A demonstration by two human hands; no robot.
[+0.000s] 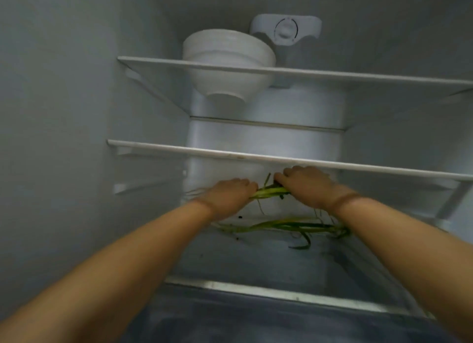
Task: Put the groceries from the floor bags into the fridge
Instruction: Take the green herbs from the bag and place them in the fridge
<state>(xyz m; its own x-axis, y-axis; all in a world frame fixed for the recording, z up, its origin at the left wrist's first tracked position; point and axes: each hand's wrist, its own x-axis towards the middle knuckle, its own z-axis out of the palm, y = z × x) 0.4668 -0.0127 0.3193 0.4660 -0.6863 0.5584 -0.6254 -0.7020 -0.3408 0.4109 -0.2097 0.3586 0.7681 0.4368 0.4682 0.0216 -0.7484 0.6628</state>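
Both hands reach deep into the fridge under the middle shelf: the left hand and right hand each grip an end of a bunch of green onions, held just above the bottom shelf at about 12 o'clock from the camera. More loose stalks lie at 5 o'clock from the bunch. The placing step looks nearly done; next, I judge, both grips must loosen so the bunch settles flat.

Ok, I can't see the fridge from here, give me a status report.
Both hands, left and right, grip green onions under the middle shelf. More stalks lie below. White bowl up top, nothing blocking.
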